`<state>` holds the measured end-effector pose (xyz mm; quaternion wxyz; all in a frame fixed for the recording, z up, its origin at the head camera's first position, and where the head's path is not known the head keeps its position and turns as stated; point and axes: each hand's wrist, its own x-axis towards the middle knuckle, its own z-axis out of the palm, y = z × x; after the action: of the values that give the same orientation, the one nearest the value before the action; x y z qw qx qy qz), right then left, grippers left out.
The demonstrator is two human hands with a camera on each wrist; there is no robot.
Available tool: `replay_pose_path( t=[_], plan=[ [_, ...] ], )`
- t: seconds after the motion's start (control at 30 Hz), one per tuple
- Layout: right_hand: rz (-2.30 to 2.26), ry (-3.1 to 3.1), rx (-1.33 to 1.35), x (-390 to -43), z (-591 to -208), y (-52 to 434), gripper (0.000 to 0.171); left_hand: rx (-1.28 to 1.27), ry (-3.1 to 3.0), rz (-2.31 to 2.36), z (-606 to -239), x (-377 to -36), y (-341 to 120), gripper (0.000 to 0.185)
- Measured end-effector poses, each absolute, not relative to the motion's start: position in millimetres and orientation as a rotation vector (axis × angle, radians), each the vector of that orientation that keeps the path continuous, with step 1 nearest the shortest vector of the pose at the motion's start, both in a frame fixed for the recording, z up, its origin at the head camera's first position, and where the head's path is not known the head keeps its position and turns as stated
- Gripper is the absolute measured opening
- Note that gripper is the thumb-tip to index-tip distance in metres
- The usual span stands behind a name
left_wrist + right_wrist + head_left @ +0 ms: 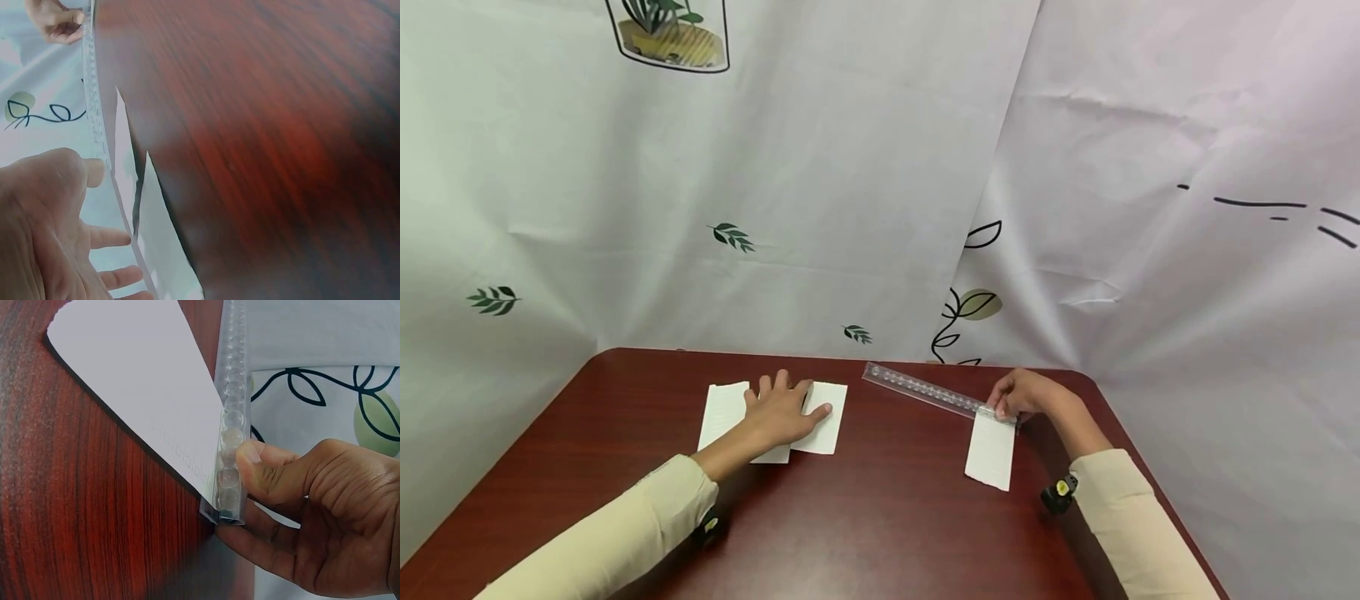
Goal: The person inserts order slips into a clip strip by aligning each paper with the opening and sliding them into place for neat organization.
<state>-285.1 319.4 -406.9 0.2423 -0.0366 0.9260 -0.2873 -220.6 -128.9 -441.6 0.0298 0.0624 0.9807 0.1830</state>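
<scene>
My right hand (1022, 393) pinches the near right end of a clear plastic strip (925, 390) that has a row of round bumps along it. In the right wrist view the thumb is on top of the strip (232, 381) and the fingers are below. One edge of a white paper piece (990, 450) meets the strip at that end; whether it is attached I cannot tell. My left hand (781, 414) is spread over two other white pieces, a left paper (722, 412) and a right paper (827, 417). The palm hides where they meet.
A dark red-brown wooden table (865, 525) with rounded far corners bears everything. Behind it hangs a pale printed cloth (820, 183) with leaf drawings, close to the far edge. Both sleeves are cream, with a small dark device (1058, 495) at the right wrist.
</scene>
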Motion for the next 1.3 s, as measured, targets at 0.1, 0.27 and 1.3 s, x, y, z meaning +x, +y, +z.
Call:
replay_pose_path(
  t=[0.1,0.27,1.3],
  plan=[
    [-0.774,2.542,-0.106,-285,-406,320,0.015,0.171,3.019,0.570,-441,-218,-135,0.074],
    [-0.774,2.561,-0.100,-284,-406,319,0.016,0.158,3.026,0.579,-441,-216,-148,0.074],
    [-0.748,2.561,-0.100,-285,-404,317,0.014,-0.157,2.941,0.594,-430,-210,-215,0.084]
  ],
)
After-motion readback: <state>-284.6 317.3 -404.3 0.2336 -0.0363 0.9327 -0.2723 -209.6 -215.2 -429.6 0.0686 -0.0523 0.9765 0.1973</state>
